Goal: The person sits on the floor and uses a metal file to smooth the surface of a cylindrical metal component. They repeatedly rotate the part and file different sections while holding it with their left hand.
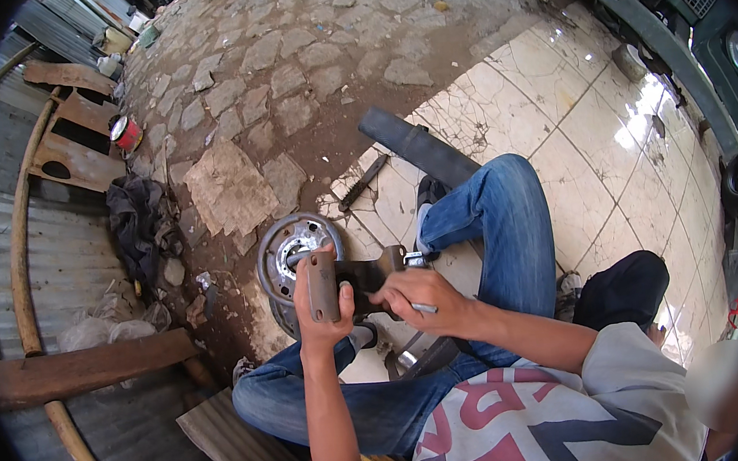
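While the left hand [315,329] grips one end of a brownish metal part [364,275], its thumb pressed along a curved, drilled plate, the right hand [433,291] is curled around a slim grey tool [424,308], one end of which sticks out past the knuckles. The metal part lies between the two hands: its plate sits in the left palm, its darker body runs across toward the right hand, and its far end, beside a shiny metal piece [414,259], sits just beyond the right fingers. Where the tool's other end meets the part cannot be told, since the right hand hides it.

Just beyond the left hand is a round grey wheel rim [299,237], partly covered by that hand and the part. Past both hands, a dark brush [363,184] lies on the tiled floor [591,138], and farther beyond the right hand stretches a thick black tube [418,141]. The person's jeans [510,217] bend around the work, one knee beyond the right hand, the other just left of the left forearm.

Out to the left of the left hand are a dark cloth [143,226], a wooden beam [89,368] and, farther off, a red can [125,134]. Well to the right of the right hand stands a green vehicle [726,63].
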